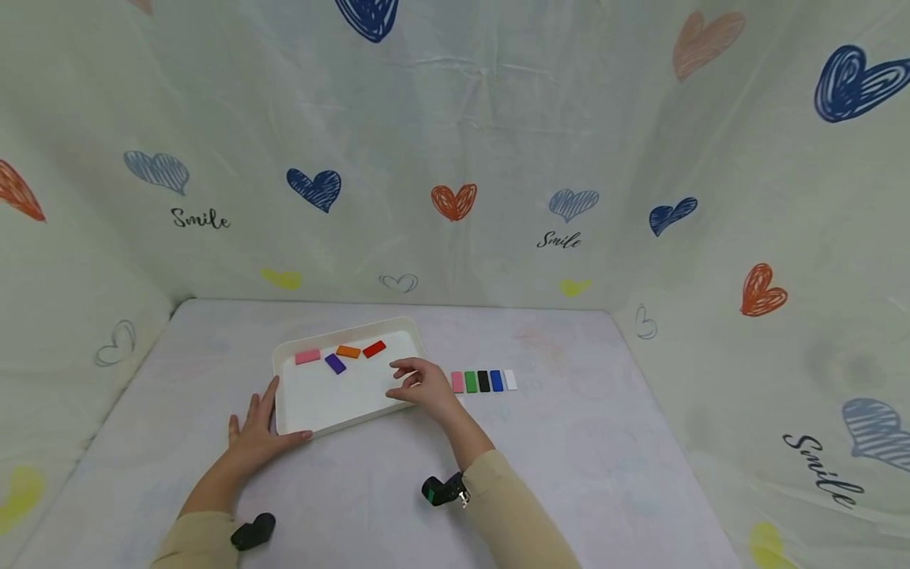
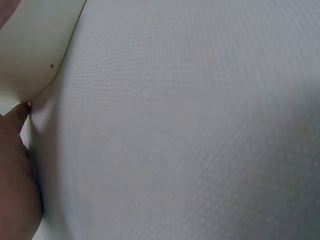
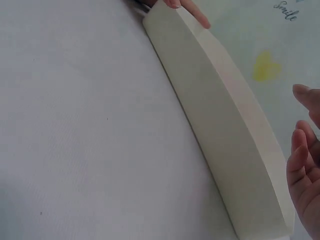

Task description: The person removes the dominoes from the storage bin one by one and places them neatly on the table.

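Observation:
A white shallow tray [image 1: 334, 405] lies tilted to one side on the table. My left hand [image 1: 254, 442] touches its near left corner, fingers spread along the left side and thumb at the front edge. Over the tray's right end hovers my right hand [image 1: 425, 389], thumb apart from the bent fingers, nothing visible between them. Towards the tray's back lie small flat blocks: pink [image 1: 308, 357], purple [image 1: 336, 363], orange [image 1: 348, 352] and red [image 1: 374, 348]. In the right wrist view the tray's outer wall [image 3: 215, 110] runs beside the right fingers [image 3: 298, 162].
Right of the tray stands a neat row of similar blocks: pink [image 1: 457, 382], green [image 1: 471, 382], black [image 1: 484, 381], blue [image 1: 497, 381] and white [image 1: 510, 380]. A pale cloth with printed hearts [image 1: 453, 202] hangs behind the table [image 1: 583, 458] and at its sides.

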{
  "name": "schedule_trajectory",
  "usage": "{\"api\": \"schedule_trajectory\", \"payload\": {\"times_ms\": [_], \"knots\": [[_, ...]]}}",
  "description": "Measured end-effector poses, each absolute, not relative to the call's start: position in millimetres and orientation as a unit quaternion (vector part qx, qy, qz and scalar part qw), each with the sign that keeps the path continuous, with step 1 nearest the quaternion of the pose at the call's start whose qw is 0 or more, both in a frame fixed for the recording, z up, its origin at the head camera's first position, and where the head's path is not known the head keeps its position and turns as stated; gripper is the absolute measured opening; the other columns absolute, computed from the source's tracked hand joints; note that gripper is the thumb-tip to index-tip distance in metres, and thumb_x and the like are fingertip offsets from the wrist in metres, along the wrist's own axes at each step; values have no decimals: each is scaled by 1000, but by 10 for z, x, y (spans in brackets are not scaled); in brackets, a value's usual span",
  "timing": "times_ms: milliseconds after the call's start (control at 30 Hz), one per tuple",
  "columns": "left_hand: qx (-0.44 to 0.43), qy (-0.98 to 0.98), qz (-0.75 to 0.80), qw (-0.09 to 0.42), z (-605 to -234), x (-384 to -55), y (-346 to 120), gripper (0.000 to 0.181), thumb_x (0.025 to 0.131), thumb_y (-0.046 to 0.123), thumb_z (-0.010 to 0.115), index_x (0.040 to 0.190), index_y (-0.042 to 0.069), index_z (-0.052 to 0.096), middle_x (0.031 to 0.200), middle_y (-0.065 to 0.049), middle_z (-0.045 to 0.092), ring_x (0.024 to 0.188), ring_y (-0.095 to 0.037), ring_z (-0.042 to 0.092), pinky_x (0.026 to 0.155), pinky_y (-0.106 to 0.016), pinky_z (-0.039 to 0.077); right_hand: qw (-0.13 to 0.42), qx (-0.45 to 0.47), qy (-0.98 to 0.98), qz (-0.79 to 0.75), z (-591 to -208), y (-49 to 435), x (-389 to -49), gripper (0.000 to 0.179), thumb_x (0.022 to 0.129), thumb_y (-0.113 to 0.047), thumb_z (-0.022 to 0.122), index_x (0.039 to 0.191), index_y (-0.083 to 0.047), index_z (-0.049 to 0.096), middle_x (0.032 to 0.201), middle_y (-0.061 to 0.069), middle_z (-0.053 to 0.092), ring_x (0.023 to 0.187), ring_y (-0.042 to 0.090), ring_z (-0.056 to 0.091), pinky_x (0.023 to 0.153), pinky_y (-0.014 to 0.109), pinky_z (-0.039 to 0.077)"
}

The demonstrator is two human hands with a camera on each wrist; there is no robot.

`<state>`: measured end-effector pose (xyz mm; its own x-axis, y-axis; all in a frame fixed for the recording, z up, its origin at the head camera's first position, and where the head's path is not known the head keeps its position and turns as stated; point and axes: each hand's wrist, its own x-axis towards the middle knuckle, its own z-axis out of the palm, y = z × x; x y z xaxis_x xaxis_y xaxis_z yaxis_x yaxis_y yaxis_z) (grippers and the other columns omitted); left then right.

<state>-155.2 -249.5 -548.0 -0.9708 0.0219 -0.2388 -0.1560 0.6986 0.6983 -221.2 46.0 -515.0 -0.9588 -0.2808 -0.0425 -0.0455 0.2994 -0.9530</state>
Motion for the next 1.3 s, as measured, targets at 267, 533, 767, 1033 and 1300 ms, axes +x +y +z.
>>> {"api": "schedule_trajectory", "payload": {"times_ms": [267,533,767,1033,1300], "knots": [[-40,915,383,117,-5487,-1571,-2498,128,72,47,81,155,8,-8,154,-35,2,142,-49,-12,105,-62,-22,137,-126,815,-549,-5096,146,-2368,45,80,-7,80,122,-4,65,101,9,66,76,9,55,61,18,48],[-44,917,380,115,-5513,-1586,-2514,128,71,50,81,155,8,-7,154,-35,3,142,-49,-12,105,-62,-22,157,-161,835,-503,-5130,-43,-2613,47,78,-6,82,122,-4,65,96,2,65,74,6,54,63,17,47],[-50,916,378,120,-5523,-1589,-2504,130,70,54,80,155,9,-8,155,-34,3,142,-48,-13,105,-61,-23,186,-185,835,-483,-5128,-181,-2773,53,76,-3,83,125,-5,63,94,0,65,74,7,59,66,18,50],[-54,914,380,131,-5498,-1573,-2489,130,71,52,81,155,9,-9,155,-35,2,142,-49,-12,106,-61,-23,205,-195,834,-473,-5258,-301,-2885,45,75,-3,83,115,-5,65,93,-4,62,81,6,57,74,17,49],[-56,919,369,128,-5510,-1597,-2493,130,72,53,80,155,10,-10,155,-33,4,142,-48,-13,106,-62,-22,196,-191,859,-432,-5339,-399,-2957,43,76,-8,84,115,-10,65,92,-8,61,84,5,54,75,16,46]]}}
